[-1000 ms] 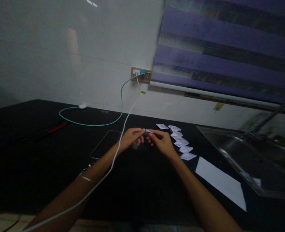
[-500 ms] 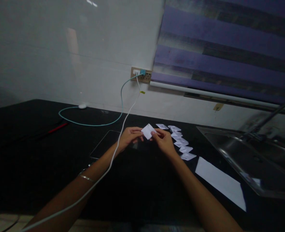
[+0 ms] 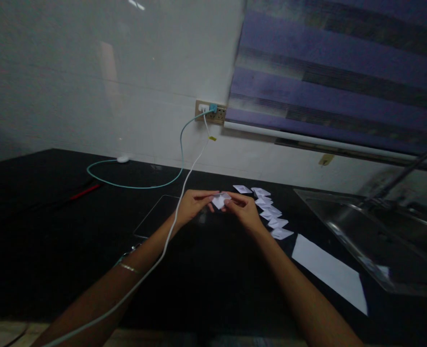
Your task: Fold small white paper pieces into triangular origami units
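Observation:
Between my two hands, above the black counter, is a small folded white paper piece (image 3: pixel 220 199). My left hand (image 3: pixel 194 206) pinches its left corner between thumb and fingers. On the other side my right hand (image 3: pixel 244 208) grips it, the thumb lying on the paper's face. Some fingertips are hidden behind the paper. Just right of my right hand, several folded white paper pieces (image 3: pixel 277 223) lie in an overlapping row, with one folded piece (image 3: pixel 242 189) a little apart at the row's far end.
A flat white sheet (image 3: pixel 331 272) lies right of my right forearm, near the steel sink (image 3: pixel 380 236). A white cable (image 3: pixel 170 226) runs from the wall socket (image 3: pixel 210 112) across my left forearm. A dark flat device (image 3: pixel 155 217) rests beside my left hand. A teal cable (image 3: pixel 137 187) curls behind.
The paper in my hands has changed from a flat diamond facing me to a lower, tilted shape with folds showing along its top. Both hands stay in nearly the same place.

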A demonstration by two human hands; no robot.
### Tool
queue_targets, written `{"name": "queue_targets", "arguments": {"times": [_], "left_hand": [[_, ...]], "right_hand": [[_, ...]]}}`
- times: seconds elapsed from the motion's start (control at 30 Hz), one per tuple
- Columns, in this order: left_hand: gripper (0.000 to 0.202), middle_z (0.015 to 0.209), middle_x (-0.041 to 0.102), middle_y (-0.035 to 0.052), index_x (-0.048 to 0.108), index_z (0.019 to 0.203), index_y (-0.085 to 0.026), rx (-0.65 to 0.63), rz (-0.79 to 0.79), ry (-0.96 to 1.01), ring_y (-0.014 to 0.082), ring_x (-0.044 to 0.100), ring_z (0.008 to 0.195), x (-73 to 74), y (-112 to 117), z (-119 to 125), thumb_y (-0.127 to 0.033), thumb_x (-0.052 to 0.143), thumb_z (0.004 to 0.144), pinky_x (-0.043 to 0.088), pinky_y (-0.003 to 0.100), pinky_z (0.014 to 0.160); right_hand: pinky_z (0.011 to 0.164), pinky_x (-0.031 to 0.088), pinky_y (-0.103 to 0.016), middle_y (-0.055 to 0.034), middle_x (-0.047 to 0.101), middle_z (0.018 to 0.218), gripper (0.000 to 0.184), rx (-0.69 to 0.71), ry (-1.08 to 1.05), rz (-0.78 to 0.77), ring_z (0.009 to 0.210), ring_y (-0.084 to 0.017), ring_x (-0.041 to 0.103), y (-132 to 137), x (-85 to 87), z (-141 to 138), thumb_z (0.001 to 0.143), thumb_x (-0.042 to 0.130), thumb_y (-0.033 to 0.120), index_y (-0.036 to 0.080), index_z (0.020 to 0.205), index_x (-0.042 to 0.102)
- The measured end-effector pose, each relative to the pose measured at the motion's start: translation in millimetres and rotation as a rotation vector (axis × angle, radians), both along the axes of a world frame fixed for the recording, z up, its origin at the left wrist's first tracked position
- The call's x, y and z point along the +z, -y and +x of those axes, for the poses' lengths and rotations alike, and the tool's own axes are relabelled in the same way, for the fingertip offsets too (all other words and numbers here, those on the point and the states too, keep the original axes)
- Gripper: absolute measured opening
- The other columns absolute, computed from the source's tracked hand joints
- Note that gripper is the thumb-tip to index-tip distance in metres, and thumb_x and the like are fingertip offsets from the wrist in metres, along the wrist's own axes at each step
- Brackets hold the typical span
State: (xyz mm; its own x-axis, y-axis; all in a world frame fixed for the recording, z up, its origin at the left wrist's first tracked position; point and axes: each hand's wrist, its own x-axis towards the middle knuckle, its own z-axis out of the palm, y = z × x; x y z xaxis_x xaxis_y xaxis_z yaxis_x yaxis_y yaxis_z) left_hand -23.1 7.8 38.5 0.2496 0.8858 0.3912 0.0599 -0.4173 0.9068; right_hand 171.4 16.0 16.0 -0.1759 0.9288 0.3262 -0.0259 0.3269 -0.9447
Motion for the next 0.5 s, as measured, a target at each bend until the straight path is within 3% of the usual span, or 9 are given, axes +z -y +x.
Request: {"name": "queue_targets", "arguments": {"times": [0.27, 0.5], "left_hand": [[0.027, 0.094, 0.074, 0.0106, 0.073, 0.103, -0.014, -0.007, -0.015, 0.005, 0.0205, 0.069, 0.080, -5.6, -2.7, -4.3, -0.025, 0.068, 0.078, 0.053, 0.033, 0.076], [0.034, 0.104, 0.072, 0.0130, 0.070, 0.107, -0.012, 0.030, -0.034, 0.029, 0.0209, 0.069, 0.083, 2.7, 5.7, -1.3, -0.024, 0.071, 0.075, 0.054, 0.033, 0.074]], "right_hand": [[0.071, 0.054, -0.036, -0.0062, 0.074, 0.088, 0.029, -0.043, -0.025, 0.000, 0.067, -0.019, 0.066, 3.3, 2.4, -1.6, 0.071, 0.074, 0.033, 0.021, 0.097, 0.075], [0.067, 0.054, -0.032, -0.0052, 0.073, 0.083, 0.038, -0.040, -0.065, 0.003, 0.065, -0.018, 0.066, 1.4, 1.0, -1.5, 0.069, 0.075, 0.037, 0.019, 0.102, 0.072]]}}
